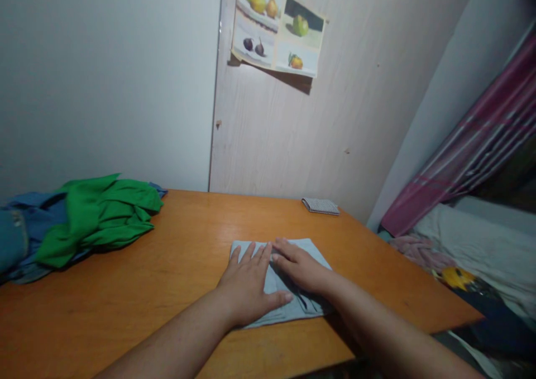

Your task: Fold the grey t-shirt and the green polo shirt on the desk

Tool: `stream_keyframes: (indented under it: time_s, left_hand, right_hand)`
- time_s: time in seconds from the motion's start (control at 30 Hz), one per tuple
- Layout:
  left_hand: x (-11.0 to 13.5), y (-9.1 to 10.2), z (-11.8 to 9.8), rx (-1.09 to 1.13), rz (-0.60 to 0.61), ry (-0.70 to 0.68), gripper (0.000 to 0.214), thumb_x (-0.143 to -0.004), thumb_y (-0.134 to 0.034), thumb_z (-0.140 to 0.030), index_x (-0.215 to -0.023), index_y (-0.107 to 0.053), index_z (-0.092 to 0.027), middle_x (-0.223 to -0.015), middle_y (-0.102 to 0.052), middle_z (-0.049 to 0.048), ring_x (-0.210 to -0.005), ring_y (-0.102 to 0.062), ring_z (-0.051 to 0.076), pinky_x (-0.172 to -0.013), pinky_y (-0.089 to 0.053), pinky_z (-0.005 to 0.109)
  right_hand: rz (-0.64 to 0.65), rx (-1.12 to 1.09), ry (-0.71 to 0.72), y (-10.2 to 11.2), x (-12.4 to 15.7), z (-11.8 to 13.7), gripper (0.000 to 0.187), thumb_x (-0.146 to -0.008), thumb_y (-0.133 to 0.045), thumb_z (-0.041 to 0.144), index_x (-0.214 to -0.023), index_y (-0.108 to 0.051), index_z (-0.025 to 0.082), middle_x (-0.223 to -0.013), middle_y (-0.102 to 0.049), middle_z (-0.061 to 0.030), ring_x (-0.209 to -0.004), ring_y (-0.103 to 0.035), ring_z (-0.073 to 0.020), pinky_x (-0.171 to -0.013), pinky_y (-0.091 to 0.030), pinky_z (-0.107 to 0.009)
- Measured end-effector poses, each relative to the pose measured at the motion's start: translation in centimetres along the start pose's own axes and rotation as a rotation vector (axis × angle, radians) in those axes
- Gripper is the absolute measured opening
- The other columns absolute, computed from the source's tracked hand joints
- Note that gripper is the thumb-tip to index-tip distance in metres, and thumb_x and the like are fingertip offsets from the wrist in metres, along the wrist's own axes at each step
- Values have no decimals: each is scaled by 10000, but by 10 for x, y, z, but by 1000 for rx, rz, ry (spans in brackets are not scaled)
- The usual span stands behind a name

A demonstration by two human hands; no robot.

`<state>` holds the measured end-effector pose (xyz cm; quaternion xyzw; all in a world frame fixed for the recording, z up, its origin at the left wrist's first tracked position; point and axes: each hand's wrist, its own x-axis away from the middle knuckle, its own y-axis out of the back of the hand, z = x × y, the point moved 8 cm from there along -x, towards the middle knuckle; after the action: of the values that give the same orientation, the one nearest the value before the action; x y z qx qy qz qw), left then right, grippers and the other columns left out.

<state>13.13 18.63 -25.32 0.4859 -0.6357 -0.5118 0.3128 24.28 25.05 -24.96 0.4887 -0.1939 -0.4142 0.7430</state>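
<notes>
**A:** Seen from your head, your left hand [247,287] lies flat on the light blue cloth [312,249]. Your fingers are spread out and grab nothing.

**B:** Yes, and your right hand [299,267] lies flat on it too, just beside the left one. It is open as well.

**A:** The cloth is folded. It sits near your edge of the orange table [176,245].

**B:** Far to your left is a green cloth [100,217] on top of blue clothes [29,222].

**A:** At the back edge is a small grey thing [320,206]. It may be another folded cloth, but it is too small to tell.

**B:** A fruit picture [278,27] hangs on the wall.
</notes>
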Motion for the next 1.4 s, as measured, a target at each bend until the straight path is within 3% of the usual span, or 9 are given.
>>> stream_keyframes:
  time_s: [0.1,0.2,0.3,0.47,0.6,0.83,0.97,1.17,1.4]
  left_hand:
    - [0,0,1,-22,3,-2,1062,-789,-291,-882,-1579,-234,-175,-1631,-226,132,-1518,-85,375,-1202,-26,613]
    - [0,-1,1,-40,15,-3,1039,-795,-255,-883,-1548,-329,-172,-1618,-261,144,-1515,-87,387,-1195,-12,630]
    - [1,0,1,-45,14,-2,1039,-793,-239,-888,-1531,-370,-169,-1613,-271,151,-1513,-91,393,-1193,-11,637]
    - [1,0,2,-47,11,-7,1046,-790,-233,-893,-1528,-378,-166,-1614,-263,153,-1512,-93,393,-1194,-20,635]
    - [-1,-1,2,-54,-1,-23,1017,-803,-249,-879,-1531,-374,-179,-1606,-295,137,-1514,-96,387,-1193,-23,639]
    - [0,0,1,-54,7,-13,1046,-790,-229,-898,-1530,-374,-173,-1609,-279,144,-1510,-98,400,-1190,-24,647]
    - [0,2,0,-41,11,-3,1032,-795,-242,-892,-1534,-366,-182,-1611,-277,137,-1509,-97,404,-1187,-11,649]
    - [0,2,-2,6,14,-46,882,-804,-273,-880,-1503,-405,-359,-1618,-294,55,-1501,-90,440,-1143,36,708]
    - [-1,-1,-1,23,29,-47,853,-806,-278,-876,-1489,-421,-384,-1610,-318,59,-1502,-72,443,-1127,70,712]
  right_hand:
    - [-252,-117,-107,37,8,-31,536,-968,-412,494,-1350,-605,171,-1416,-572,-145,-1315,-517,-265,-1116,-374,-435]
    - [-362,-141,-271,62,24,-71,432,-927,-485,443,-1177,-691,157,-1202,-698,-147,-1096,-643,-268,-966,-484,-397]
    - [-372,-144,-448,69,45,-106,290,-870,-564,374,-964,-708,141,-957,-730,-123,-865,-664,-237,-741,-507,-325]
    - [-252,-373,-636,51,71,-131,218,-821,-625,387,-763,-618,177,-612,-588,1,-528,-504,-128,-479,-340,-238]
    - [-132,-504,-705,37,78,-130,307,-785,-678,453,-690,-572,181,-548,-518,32,-446,-407,-96,-430,-240,-234]
    - [-74,-623,-672,36,81,-116,224,-741,-707,356,-717,-580,174,-581,-568,14,-475,-467,-106,-449,-275,-231]
    - [-74,-658,-665,37,85,-107,163,-693,-687,262,-726,-549,183,-554,-522,42,-472,-433,-96,-446,-256,-225]
    - [-190,-610,-641,47,85,-97,186,-644,-655,210,-755,-507,196,-578,-522,49,-510,-453,-100,-464,-277,-218]
    - [-211,-594,-486,61,78,-51,283,-627,-603,184,-904,-545,193,-705,-584,33,-587,-530,-121,-505,-356,-221]
